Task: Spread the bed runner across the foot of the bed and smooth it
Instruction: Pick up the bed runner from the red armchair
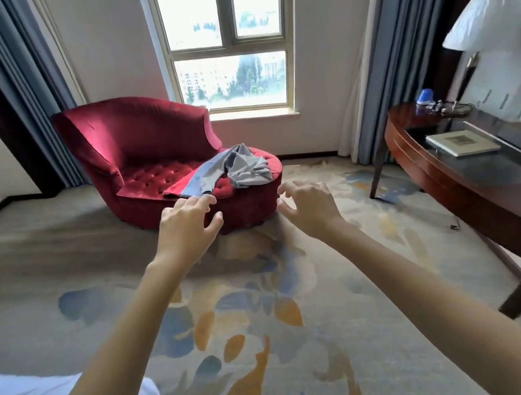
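- No writing I can read anywhere.
- My left hand point(187, 218) is spread, empty, fingertips at the bed runner point(229, 170) on the red chair point(134, 154).
- My right hand point(308, 202), at 3 o'clock of it, is spread, empty.

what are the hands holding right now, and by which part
Nothing. Both the left hand and right hand are open, fingers spread, reaching toward the runner crumpled on the red chair.

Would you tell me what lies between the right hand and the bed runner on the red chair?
In the head view, only the chair's red seat edge separates the open right hand from the crumpled runner; nothing else intervenes.
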{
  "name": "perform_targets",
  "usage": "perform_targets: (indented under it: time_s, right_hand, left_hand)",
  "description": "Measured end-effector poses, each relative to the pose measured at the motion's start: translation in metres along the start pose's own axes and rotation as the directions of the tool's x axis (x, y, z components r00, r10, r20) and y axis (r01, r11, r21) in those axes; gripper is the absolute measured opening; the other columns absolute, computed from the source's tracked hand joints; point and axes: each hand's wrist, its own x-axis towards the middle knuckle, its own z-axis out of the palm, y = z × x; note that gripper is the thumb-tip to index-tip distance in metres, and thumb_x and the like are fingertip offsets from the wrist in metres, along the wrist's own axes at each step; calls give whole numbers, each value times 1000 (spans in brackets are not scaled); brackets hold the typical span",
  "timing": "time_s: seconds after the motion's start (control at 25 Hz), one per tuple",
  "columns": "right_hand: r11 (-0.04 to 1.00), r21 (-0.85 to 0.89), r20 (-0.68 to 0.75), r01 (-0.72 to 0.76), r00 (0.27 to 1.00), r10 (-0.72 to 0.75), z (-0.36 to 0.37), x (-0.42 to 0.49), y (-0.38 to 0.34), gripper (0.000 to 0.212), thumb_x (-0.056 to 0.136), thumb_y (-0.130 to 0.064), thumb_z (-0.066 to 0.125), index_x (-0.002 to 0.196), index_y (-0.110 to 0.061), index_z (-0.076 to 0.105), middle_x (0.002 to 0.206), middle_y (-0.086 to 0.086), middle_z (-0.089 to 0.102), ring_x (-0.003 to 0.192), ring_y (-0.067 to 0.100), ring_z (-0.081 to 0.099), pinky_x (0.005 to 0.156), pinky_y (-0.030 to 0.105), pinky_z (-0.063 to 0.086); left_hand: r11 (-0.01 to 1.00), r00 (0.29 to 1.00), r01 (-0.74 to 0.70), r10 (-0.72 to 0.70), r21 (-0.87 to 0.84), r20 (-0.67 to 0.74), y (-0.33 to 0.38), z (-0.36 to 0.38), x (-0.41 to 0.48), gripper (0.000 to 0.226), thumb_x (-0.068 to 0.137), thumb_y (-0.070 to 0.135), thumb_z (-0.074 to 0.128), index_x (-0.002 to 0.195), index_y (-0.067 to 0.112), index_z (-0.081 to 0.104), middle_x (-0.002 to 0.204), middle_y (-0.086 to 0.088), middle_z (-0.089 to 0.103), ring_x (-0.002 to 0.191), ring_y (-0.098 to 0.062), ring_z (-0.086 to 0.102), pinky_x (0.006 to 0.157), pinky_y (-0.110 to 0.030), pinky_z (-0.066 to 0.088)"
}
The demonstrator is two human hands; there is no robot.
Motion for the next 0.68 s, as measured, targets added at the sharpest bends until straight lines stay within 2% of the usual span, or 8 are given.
perform_targets:
  time_s: [0.28, 0.44, 0.68]
  right_hand:
    - [999, -14, -2, -51, 999, 51, 61, 195, 40, 29, 91, -31, 49, 115, -17, 60, 113, 2, 65, 110, 25, 55, 92, 37, 37]
    - [998, -7, 32, -55, 998, 55, 120, 300, 71, 26, 90, -29, 49, 107, -14, 61, 111, 4, 65, 106, 28, 54, 90, 39, 37]
    - [999, 6, 85, -36, 996, 35, 201, 477, 131, 28, 90, -29, 49, 109, -13, 61, 117, 6, 63, 109, 30, 53, 92, 39, 36]
  left_hand:
    - [999, 1000, 4, -3, -41, 27, -70, 79, 184, 27, 86, 27, 57, 111, 16, 59, 102, -3, 68, 103, -27, 56, 89, -41, 38]
    - [999, 995, 25, -22, -34, 99, -110, 147, 269, 27, 86, 29, 56, 110, 17, 59, 102, -2, 67, 103, -26, 56, 90, -41, 37]
    - [1000, 989, 16, -16, -3, 146, -152, 250, 441, 26, 88, 30, 51, 108, 16, 59, 101, -4, 65, 103, -27, 54, 88, -40, 36]
